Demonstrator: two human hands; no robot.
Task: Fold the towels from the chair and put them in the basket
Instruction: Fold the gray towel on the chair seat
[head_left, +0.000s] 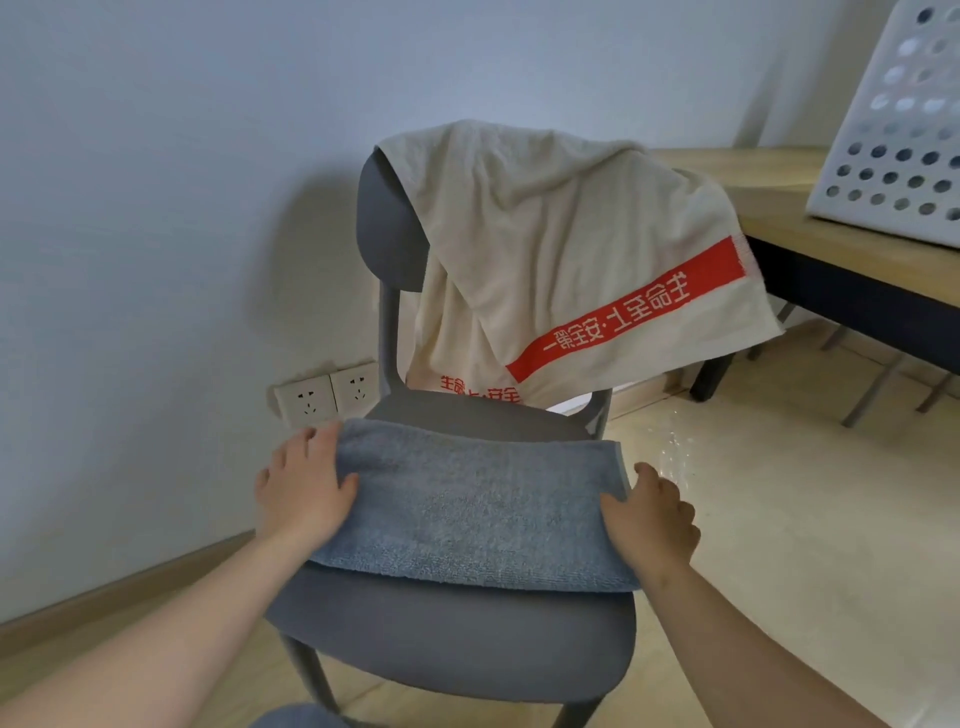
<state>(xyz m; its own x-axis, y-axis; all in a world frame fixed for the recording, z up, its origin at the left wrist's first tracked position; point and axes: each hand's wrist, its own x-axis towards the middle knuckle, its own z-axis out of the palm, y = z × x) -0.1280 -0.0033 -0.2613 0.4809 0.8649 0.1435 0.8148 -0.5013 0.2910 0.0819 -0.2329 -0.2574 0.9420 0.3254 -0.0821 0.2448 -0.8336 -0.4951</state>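
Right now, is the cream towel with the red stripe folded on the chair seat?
No, the cream towel hangs unfolded over the chair's backrest; only the blue towel lies on the seat.

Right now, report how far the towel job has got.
Done: blue towel lies folded over on the chair seat. In hand: left hand and right hand hold its ends. Left: cream towel hangs unfolded over the chair back; neither towel is in the basket.

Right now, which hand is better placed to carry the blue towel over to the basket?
Probably the right hand: it grips the blue towel at its right end, and the basket stands on that side.
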